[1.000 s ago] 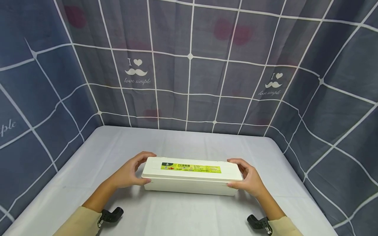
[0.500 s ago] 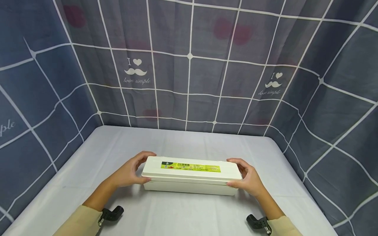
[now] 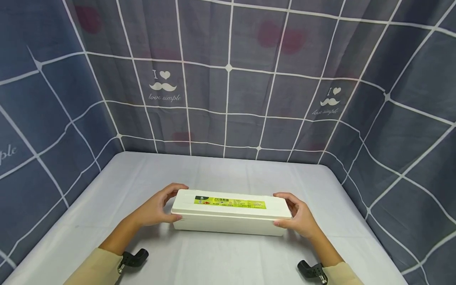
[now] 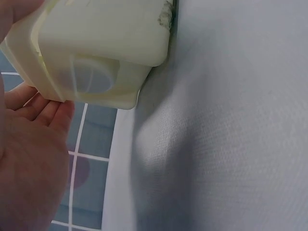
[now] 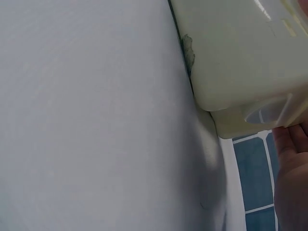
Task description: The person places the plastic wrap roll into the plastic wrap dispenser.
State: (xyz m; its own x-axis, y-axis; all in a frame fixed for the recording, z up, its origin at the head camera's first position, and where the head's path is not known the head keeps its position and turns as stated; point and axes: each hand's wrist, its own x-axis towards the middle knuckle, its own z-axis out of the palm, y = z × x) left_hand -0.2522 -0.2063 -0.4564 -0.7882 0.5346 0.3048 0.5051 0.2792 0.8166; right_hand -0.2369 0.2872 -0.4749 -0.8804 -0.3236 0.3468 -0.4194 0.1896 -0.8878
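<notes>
A long white cling film box [image 3: 228, 226], its lid down, sits on the table with a yellow-green label [image 3: 229, 202] on top. My left hand [image 3: 156, 208] grips its left end, thumb at the front edge and fingers behind. At the opposite end my right hand [image 3: 301, 217] holds it the same way. In the left wrist view the box's end [image 4: 103, 31] has a rounded opening with a roll end [image 4: 91, 76] showing inside. The right wrist view shows the other end [image 5: 245, 62], with fingers [image 5: 288, 142] reaching round the far side.
A white cloth [image 3: 221, 257] covers the table. Dark blue-grey curtains [image 3: 206, 87] with white grid lines enclose its back and both sides. Black wrist mounts [image 3: 134, 259] sit at the cuffs of both beige sleeves.
</notes>
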